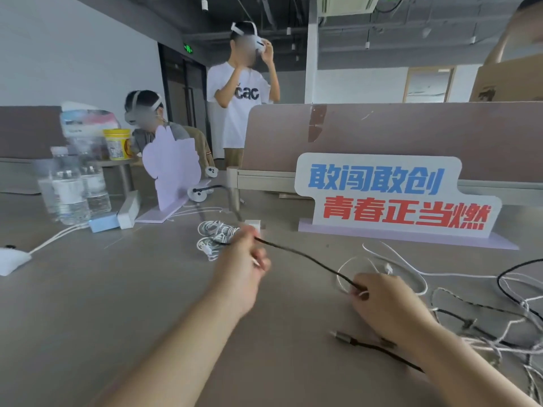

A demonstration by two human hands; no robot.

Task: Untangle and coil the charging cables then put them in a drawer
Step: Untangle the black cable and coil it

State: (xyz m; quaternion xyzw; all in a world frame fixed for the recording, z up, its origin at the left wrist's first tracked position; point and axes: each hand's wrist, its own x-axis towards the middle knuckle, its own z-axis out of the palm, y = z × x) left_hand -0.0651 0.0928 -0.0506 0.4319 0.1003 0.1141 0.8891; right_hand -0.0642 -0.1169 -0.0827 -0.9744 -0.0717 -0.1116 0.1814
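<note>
Fingers (pixel 260 259) of the left hand (pixel 242 262) are curled round one end of a black cable (pixel 308 258), and the line is drawn taut, slanting down to the right hand (pixel 385 301), where it is pinched between thumb and fingertips. Both hands are held in front of the slogan sign (pixel 393 198), the left one off its left end, the right one before its middle.

Just left of the sign's base, beyond the left hand, coiled white cables (pixel 216 235) are laid on the tabletop (pixel 117 289), with a small white adapter (pixel 253 224) beside them. In front of the sign's right end a loose tangle of white and black cables (pixel 499 318) is spread out, and a metal plug (pixel 338 336) is seen near the right forearm. Well left of the sign, water bottles (pixel 70 186), a blue box (pixel 102 223) and a lilac cut-out stand (pixel 173 174) are grouped. Behind the sign the view is blocked by a partition (pixel 411 130).
</note>
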